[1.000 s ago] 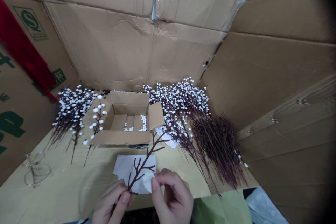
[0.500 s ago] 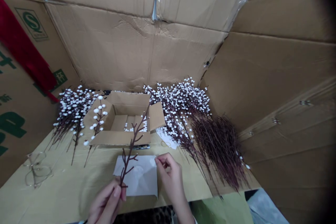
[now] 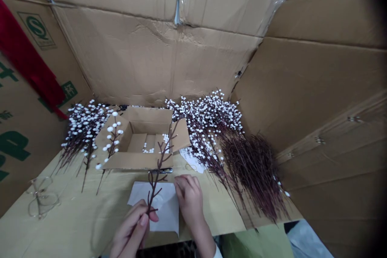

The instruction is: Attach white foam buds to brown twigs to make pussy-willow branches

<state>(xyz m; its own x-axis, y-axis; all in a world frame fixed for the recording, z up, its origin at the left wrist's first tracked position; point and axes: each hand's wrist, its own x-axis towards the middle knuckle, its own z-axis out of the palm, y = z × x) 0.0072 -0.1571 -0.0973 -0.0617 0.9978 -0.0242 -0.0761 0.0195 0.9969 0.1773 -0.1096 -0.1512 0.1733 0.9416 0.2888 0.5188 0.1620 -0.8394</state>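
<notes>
My left hand (image 3: 132, 225) is shut around the lower end of a bare brown artificial twig (image 3: 159, 173), which stands tilted upward with several short side branches. The twig crosses a sheet of white paper (image 3: 154, 205) lying on the table. My right hand (image 3: 189, 197) rests with curled fingers on the paper's right part, close to the twig but apart from it. Anything inside those fingers is hidden. Just behind the paper is an open cardboard box (image 3: 136, 139) with small white beads (image 3: 165, 141) inside.
Heaps of white-beaded branches (image 3: 205, 125) and bare brown twigs (image 3: 254, 173) lie on the right, with more beaded branches (image 3: 84, 129) on the left. A dark metal tool (image 3: 161, 171) lies by the box. Thin wire loops (image 3: 42, 199) sit on the yellow tabletop (image 3: 75, 213). Cardboard walls (image 3: 151, 56) surround the table.
My right hand has moved down from the paper's top edge, and its fingers have curled over the paper. The twig in my left hand leans slightly more to the right than half a second ago.
</notes>
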